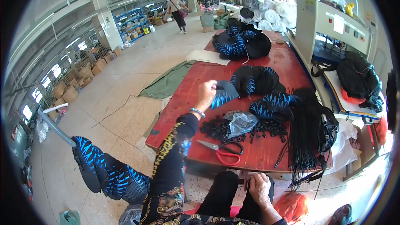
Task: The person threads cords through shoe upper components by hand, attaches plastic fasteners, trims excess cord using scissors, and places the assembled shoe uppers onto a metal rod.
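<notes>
My left hand (207, 96) is closed on the edge of a black fabric piece with a blue pattern (225, 94), lifted over the red table. My right hand (260, 188) is low by my knee below the table's front edge, its fingers curled; what they may hold is hidden. Scissors (222, 148) with one red and one black handle lie open near the front edge. Behind them is a heap of small black plastic parts (213, 128), with a clear plastic bag (242, 123) on it. Folded blue-and-black pieces (256, 80) lie just beyond my left hand.
Long black straps (303, 146) hang over the table's (200, 79) front right corner. Another patterned bundle (239, 43) lies at the far end. To my left, patterned pieces (106, 168) hang on a metal pole. A machine (333, 25) stands right; a person (178, 11) is far off.
</notes>
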Tool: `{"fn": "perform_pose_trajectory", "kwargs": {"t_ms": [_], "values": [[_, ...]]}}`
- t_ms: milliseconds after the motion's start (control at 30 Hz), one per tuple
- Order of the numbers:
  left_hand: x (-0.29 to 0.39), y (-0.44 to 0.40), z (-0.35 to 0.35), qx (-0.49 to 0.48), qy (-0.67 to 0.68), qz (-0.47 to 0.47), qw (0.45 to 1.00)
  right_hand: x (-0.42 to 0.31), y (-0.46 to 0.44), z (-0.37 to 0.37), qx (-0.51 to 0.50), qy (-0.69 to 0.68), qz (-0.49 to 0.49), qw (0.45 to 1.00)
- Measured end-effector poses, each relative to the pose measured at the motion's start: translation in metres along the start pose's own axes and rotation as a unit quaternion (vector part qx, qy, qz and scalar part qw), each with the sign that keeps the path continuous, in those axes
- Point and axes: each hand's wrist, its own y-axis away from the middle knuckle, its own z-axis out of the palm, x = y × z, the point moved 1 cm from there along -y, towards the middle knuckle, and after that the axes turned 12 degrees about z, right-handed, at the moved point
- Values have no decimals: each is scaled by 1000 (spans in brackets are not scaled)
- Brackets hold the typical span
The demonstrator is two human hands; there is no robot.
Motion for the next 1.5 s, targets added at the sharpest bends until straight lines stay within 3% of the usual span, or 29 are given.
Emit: {"fn": "perform_pose_trajectory", "kwargs": {"t_ms": [167, 233, 300, 333, 367, 400, 433, 500, 567, 600, 733, 800, 900, 1100, 1233, 1267, 1400, 1500], "values": [[76, 27, -102, 26, 117, 33, 992, -9, -2, -9, -75, -48, 50, 995], [107, 64, -134, -24, 122, 47, 991, -17, -8, -12, -127, -101, 86, 983], [148, 104, -158, -84, 84, 33, 992, -25, -19, -8, -181, -329, 171, 911], [158, 127, -162, -104, 84, 33, 990, -33, -25, -6, -182, -328, 171, 911], [160, 152, -161, -129, 102, 21, 986, -46, -29, 0, -228, -496, 251, 799], [161, 177, -161, -153, 120, 7, 981, -55, -27, 7, -263, -640, 320, 648], [165, 202, -161, -170, 114, 10, 979, -57, -23, 15, -265, -639, 321, 647], [180, 232, -168, -227, 107, -39, 967, -57, -17, 36, -282, -615, 310, 668], [177, 262, -174, -199, 168, -81, 962, -58, -9, 49, -300, -590, 297, 689], [177, 269, -180, -197, 167, -81, 963, -61, -4, 49, -301, -589, 295, 689], [175, 287, -199, -247, 69, -33, 966, -69, 16, 43, -372, -429, 236, 788], [166, 304, -184, -289, 64, -9, 955, -59, 27, 46, -364, -407, 229, 806], [156, 331, -148, -277, 125, 23, 952, -36, 33, 46, -332, -334, 218, 855], [166, 342, -108, -353, 134, -84, 922, -14, 34, 21, -260, -290, 227, 893], [163, 342, -93, -362, 68, -53, 928, 4, 48, 36, -116, -102, 7, 988], [162, 342, -89, -363, 68, -54, 928, 3, 49, 37, -117, -103, 8, 988], [157, 345, -72, -336, 88, -19, 937, -6, 61, 39, -128, 163, -19, 978], [168, 337, -73, -310, 81, 8, 947, -20, 60, 34, -112, 125, -50, 985]]}}
